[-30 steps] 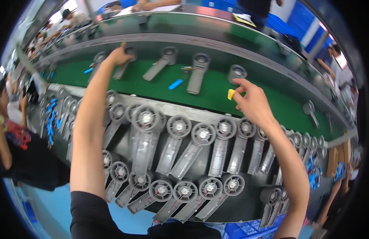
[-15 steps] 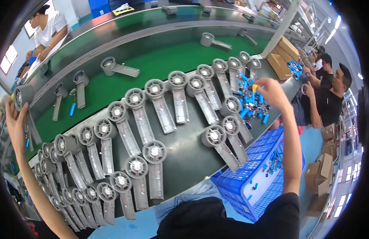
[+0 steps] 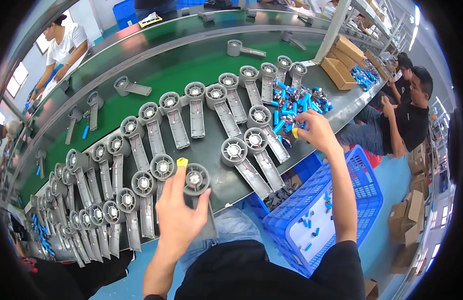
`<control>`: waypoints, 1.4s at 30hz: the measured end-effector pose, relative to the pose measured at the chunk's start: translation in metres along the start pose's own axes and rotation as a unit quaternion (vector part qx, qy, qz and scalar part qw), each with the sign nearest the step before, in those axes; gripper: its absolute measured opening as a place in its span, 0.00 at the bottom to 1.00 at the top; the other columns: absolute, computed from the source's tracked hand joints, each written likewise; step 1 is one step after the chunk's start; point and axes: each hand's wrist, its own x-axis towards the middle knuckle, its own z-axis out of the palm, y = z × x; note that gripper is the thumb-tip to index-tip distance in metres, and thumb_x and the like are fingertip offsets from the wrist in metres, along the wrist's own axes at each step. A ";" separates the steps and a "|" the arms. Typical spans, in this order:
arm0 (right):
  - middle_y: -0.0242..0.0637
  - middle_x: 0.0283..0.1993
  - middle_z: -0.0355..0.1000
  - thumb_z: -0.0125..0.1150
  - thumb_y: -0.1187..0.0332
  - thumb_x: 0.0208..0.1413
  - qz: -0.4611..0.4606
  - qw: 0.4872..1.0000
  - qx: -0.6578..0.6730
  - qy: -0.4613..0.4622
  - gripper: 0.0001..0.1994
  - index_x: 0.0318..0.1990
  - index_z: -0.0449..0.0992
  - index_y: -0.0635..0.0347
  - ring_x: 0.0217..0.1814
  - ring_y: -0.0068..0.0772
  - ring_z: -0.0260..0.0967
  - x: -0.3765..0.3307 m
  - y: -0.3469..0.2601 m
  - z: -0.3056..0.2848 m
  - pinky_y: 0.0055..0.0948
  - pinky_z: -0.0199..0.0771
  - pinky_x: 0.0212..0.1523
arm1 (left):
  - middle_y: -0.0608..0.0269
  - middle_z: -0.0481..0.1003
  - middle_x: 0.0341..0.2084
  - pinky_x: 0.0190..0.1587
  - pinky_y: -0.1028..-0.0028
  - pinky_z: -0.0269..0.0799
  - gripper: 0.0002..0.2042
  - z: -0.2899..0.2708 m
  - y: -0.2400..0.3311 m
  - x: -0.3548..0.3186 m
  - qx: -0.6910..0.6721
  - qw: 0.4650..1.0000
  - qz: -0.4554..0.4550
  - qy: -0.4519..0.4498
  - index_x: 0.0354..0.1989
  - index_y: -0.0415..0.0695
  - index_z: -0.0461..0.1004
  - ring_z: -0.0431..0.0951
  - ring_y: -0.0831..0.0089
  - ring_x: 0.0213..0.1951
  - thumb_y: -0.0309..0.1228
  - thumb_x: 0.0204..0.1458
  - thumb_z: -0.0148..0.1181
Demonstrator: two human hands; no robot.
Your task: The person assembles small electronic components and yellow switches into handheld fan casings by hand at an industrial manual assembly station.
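Observation:
My left hand (image 3: 180,212) is closed round a grey handheld-fan housing (image 3: 197,179), with its round fan end up between thumb and forefinger. Its handle runs down behind the hand, near the bench's front edge. A yellow wrap covers one fingertip of that hand. My right hand (image 3: 319,134) is at the near side of a pile of blue battery cells with wired small parts (image 3: 304,102). Its fingers are curled together, also with a yellow wrap; what they pinch is hidden. Between the hands, several finished-looking grey housings (image 3: 234,151) lie with their open handles toward me.
Long rows of grey fan housings (image 3: 150,112) line the bench on the left and along the green conveyor belt (image 3: 164,70). A blue plastic crate (image 3: 286,220) with loose cells stands below the bench at right. Cardboard boxes (image 3: 339,74) and seated co-workers (image 3: 411,112) are farther right.
My left hand has come from the far left, over the belt, to the front middle with a fan housing. My right hand has lowered toward the pile's near edge. The view has shifted.

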 end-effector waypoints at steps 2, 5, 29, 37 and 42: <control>0.40 0.33 0.70 0.66 0.75 0.43 -0.007 0.998 0.049 0.036 0.15 0.42 0.78 0.62 0.32 0.32 0.71 -0.006 0.001 0.005 0.32 0.74 0.36 | 0.45 0.74 0.41 0.41 0.60 0.75 0.30 0.022 -0.017 0.000 0.052 0.996 0.063 0.031 0.58 0.35 0.66 0.77 0.47 0.40 0.27 0.43 0.69; 0.39 0.33 0.73 0.63 0.80 0.45 0.008 0.989 0.123 0.082 0.13 0.41 0.78 0.65 0.32 0.27 0.73 -0.016 -0.005 -0.004 0.26 0.75 0.36 | 0.44 0.73 0.43 0.43 0.58 0.73 0.30 0.035 -0.029 -0.002 0.054 0.998 0.044 0.005 0.59 0.34 0.65 0.76 0.46 0.43 0.28 0.46 0.68; 0.44 0.44 0.77 0.60 0.86 0.48 -0.122 0.696 0.694 0.133 0.11 0.39 0.77 0.67 0.44 0.31 0.75 -0.079 -0.225 0.099 0.26 0.75 0.46 | 0.48 0.74 0.51 0.59 0.65 0.67 0.17 -0.004 -0.023 0.005 -0.499 0.854 0.111 -0.097 0.55 0.36 0.72 0.73 0.64 0.55 0.20 0.57 0.56; 0.40 0.45 0.76 0.52 0.84 0.55 -0.022 0.859 0.509 0.044 0.13 0.48 0.73 0.68 0.34 0.20 0.73 -0.099 -0.192 0.095 0.18 0.74 0.34 | 0.57 0.75 0.31 0.31 0.73 0.71 0.11 -0.032 -0.035 -0.012 -0.367 0.930 -0.009 -0.030 0.52 0.38 0.70 0.74 0.72 0.26 0.24 0.61 0.52; 0.38 0.44 0.76 0.53 0.85 0.52 -0.014 0.879 0.476 0.028 0.14 0.46 0.75 0.67 0.24 0.13 0.66 -0.111 -0.190 0.104 0.14 0.66 0.25 | 0.61 0.66 0.21 0.22 0.69 0.62 0.10 -0.020 -0.040 -0.020 0.016 0.979 0.186 -0.079 0.40 0.42 0.77 0.68 0.67 0.20 0.24 0.48 0.66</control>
